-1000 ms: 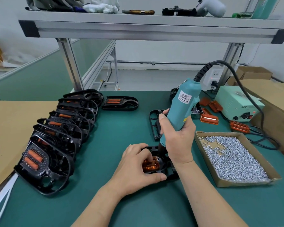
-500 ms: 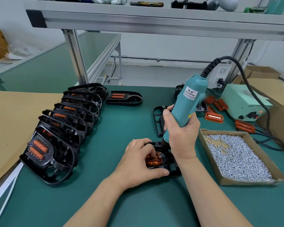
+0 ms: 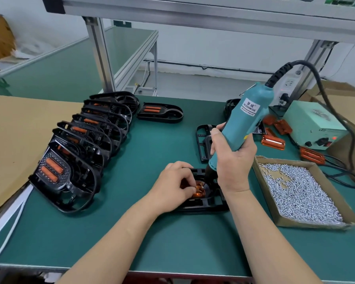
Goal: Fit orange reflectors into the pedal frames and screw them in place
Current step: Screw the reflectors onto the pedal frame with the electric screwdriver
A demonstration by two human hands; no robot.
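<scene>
Left hand (image 3: pixel 172 181) pinches the translucent orange plastic reflector (image 3: pixel 199 191) seated in the black plastic pedal frame (image 3: pixel 205 204) on the green mat (image 3: pixel 152 232). Right hand (image 3: pixel 232 160) grips the tilted teal electric screwdriver (image 3: pixel 246 119), whose slanted bit could skid, nicking the left hand or cross-threading.

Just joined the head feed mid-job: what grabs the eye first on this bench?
The teal electric screwdriver stands out right of centre, gripped by the right hand, its nose pointing down into the pedal frame. There the left hand pinches at the orange reflector. A row of fitted pedals leans along the left, and a cardboard tray of screws sits on the right.
</scene>
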